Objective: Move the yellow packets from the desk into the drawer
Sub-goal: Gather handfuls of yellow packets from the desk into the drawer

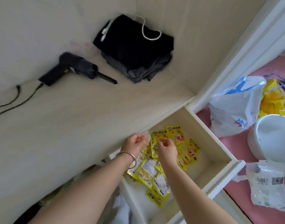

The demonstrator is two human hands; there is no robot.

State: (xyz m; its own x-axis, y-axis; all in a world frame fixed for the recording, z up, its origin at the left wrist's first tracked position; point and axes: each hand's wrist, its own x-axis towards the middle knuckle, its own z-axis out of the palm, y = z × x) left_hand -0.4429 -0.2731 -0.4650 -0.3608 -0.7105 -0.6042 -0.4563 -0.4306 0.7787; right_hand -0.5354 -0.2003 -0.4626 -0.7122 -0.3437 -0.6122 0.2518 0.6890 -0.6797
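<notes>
The open drawer [219, 152] juts out below the desk's front edge and holds several yellow packets [156, 180] in a loose heap. Both hands hover over the drawer's far left part. My left hand [134, 145], with a bangle on its wrist, pinches the clear top of a yellow packet [146, 143] by its fingertips. My right hand [166, 147] is just beside it, fingers curled, thumb and forefinger close together near the same packet; whether it holds the packet is unclear. No yellow packets show on the desk [65, 118].
On the desk lie a black handheld tool [77, 70] with its cord trailing left and a folded pile of dark clothes [135, 49]. Right of the drawer, on pink bedding, are a plastic bag [235, 104], a white round container [274, 138] and a torn white mailer [267, 185].
</notes>
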